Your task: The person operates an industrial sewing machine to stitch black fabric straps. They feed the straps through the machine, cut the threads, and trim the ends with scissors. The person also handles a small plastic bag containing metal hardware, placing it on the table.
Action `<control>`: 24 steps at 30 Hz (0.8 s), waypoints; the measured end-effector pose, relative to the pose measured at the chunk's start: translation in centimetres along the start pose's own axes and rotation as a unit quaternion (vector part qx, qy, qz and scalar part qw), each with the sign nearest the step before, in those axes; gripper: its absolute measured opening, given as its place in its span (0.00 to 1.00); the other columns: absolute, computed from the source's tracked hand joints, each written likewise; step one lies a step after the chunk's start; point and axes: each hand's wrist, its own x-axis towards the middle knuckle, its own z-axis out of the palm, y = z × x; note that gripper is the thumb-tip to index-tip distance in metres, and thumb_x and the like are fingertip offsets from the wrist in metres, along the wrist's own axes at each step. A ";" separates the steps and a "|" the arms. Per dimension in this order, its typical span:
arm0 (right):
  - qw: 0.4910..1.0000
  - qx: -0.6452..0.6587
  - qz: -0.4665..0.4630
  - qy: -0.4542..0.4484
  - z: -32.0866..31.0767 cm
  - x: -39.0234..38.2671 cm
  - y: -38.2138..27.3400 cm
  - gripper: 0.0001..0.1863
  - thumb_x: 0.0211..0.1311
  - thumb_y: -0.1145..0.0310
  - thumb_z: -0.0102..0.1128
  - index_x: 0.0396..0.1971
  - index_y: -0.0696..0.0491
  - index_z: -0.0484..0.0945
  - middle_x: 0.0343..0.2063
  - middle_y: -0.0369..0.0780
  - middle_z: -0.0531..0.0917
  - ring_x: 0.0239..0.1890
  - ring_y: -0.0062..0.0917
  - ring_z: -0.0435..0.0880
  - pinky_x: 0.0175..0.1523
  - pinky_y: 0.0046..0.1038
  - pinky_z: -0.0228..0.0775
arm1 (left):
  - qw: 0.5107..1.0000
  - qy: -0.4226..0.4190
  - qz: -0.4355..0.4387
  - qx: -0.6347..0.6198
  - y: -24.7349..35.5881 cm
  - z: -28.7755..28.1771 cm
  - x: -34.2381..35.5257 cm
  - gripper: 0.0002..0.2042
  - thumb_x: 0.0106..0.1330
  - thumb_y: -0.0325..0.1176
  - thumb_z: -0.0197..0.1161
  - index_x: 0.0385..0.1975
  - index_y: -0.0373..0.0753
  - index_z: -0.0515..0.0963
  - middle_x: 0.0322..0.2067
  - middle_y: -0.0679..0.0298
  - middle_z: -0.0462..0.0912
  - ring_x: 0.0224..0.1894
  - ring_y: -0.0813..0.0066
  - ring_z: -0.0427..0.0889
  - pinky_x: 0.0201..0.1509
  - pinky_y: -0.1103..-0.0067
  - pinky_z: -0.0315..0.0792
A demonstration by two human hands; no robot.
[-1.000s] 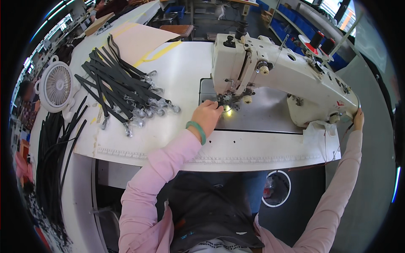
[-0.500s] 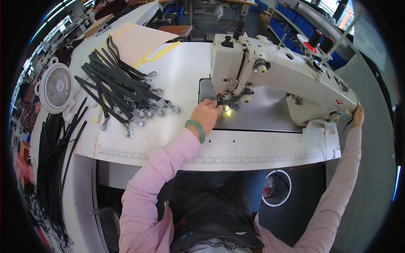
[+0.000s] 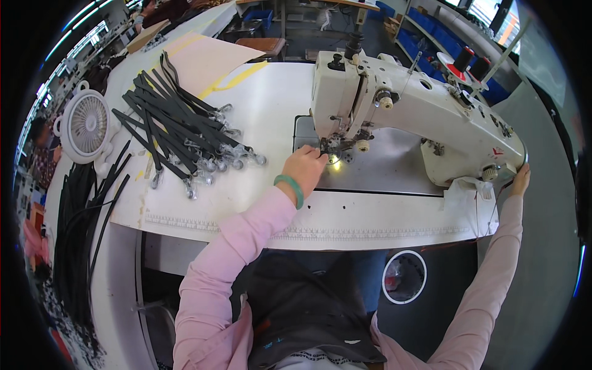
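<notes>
**Left hand at the needle, right hand at the far end of the sewing machine**

The sewing machine, white and long-armed, sits on the white work table with its head toward the middle of the table and its wheel end out to the person's right. Under the head, the needle area is lit by a small bright spot on the grey metal bed plate.

The left hand rests on the bed plate right at the needle area, fingers curled together with the tips against the foot; whether they pinch anything small there is too fine to tell. A green bangle circles that wrist, above a pink sleeve.

The right hand reaches far out to the machine's right end, lying against the rounded end by the wheel. Only its back and edge show, so I cannot tell whether the fingers are spread or closed.

To the left of the machine, well apart from the left hand, a heap of black straps lies fanned on the table, their metal clips pointing toward the machine. Beyond them lies a sheet of pinkish card. A small white fan stands at the table's left edge, and more black straps hang down beside it. Two thread spools stand behind the machine.
</notes>
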 end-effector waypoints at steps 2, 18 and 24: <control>0.994 -0.105 -0.018 -0.021 -2.2 3.3 -0.5 0.26 0.63 0.49 0.42 0.45 0.59 0.70 0.38 0.41 0.76 0.38 0.22 0.75 0.39 0.23 0.67 | 1.000 0.017 0.006 -0.020 0.1 0.4 0.3 0.07 0.50 0.26 0.55 0.29 0.37 0.76 0.32 0.60 0.79 0.40 0.65 0.75 0.46 0.76 0.70; 0.998 -0.040 -0.058 -0.005 -1.4 2.5 -0.2 0.27 0.64 0.50 0.41 0.50 0.59 0.68 0.43 0.43 0.75 0.41 0.25 0.75 0.41 0.23 0.68 | 1.000 0.023 0.013 -0.001 0.1 0.3 0.5 0.05 0.49 0.25 0.55 0.26 0.37 0.75 0.29 0.61 0.78 0.38 0.67 0.75 0.43 0.77 0.71; 0.988 -0.139 0.001 -0.066 -0.9 3.7 -0.3 0.27 0.64 0.51 0.40 0.49 0.60 0.69 0.44 0.46 0.76 0.47 0.31 0.75 0.51 0.28 0.64 | 1.000 -0.005 0.001 -0.005 -0.1 -0.1 0.4 0.05 0.49 0.26 0.57 0.26 0.37 0.75 0.30 0.61 0.78 0.39 0.66 0.75 0.44 0.76 0.71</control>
